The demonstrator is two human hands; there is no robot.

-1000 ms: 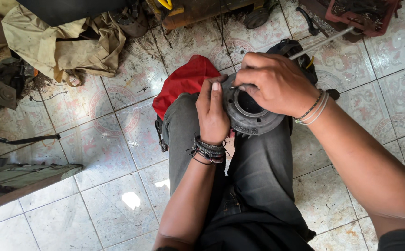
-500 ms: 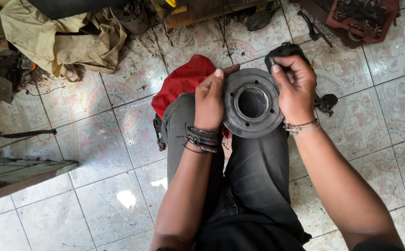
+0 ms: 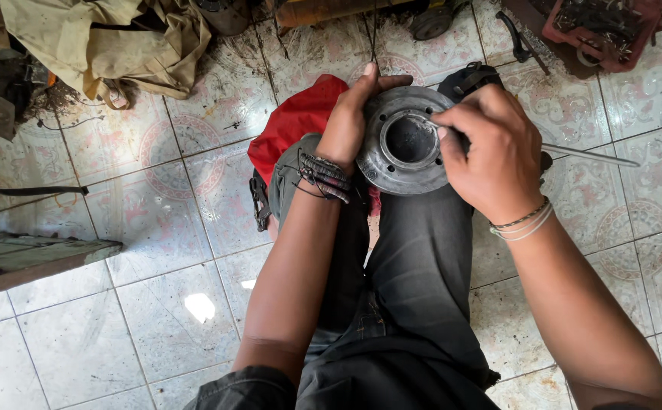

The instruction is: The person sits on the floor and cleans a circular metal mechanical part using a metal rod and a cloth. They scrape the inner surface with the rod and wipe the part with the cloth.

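Seated on a patterned tile floor, I steady a round grey metal hub on my knee, its flanged face with bolt holes turned up toward me. My left hand is clamped around the hub's left rim, fingers reaching over the top edge. My right hand is closed on a thin metal rod, whose tip rests at the edge of the hub's central bore. A red cloth lies beneath, just behind my knee.
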